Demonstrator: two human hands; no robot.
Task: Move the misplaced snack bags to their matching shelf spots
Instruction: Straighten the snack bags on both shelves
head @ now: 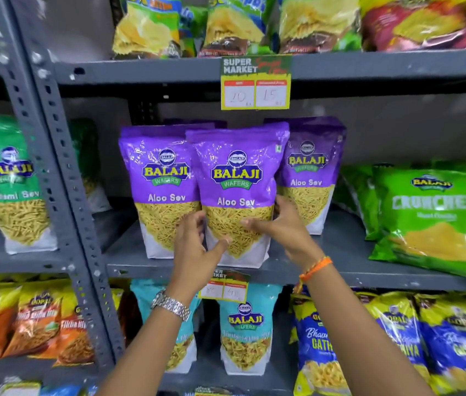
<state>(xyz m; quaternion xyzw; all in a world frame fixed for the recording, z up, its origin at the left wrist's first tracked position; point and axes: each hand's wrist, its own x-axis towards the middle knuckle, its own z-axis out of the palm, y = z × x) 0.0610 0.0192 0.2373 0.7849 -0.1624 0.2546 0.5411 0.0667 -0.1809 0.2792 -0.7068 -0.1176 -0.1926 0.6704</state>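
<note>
Middle purple Aloo Sev bag (237, 192) stands upright at the front edge of the grey metal shelf (340, 244), overlapping the left Aloo Sev bag (157, 190) and partly covering the right Aloo Sev bag (310, 172) set further back. All three carry the same purple top, Balaji Wafers logo, yellow sev panel and white base, so this bag appears to sit in its matching spot; placement of this one looks essentially complete, pending release and perhaps a small squaring-up. Left hand (194, 247), wristwatch on the wrist, is at the lower left edge of the bag, fingers spread and curled loosely, thumb lying across the lower front; grip is open, contact light at most, not a clamp. Right hand (277, 224), orange thread band on the wrist, cups the lower right edge, fingertips against the side, palm open; likewise no firm hold evident. Bag surface is glossy and slightly crinkled, top seal flat, body full, base gusset resting flat on the shelf. Remaining work, judged only from this view: neighbouring stock (green Crunchem bags (431, 221) to the right, green Balaji sev bag (17, 192) in the left bay, teal Balaji bag (244, 332) below) shows no obvious stray, though other misplaced bags may lie out of view.
</note>
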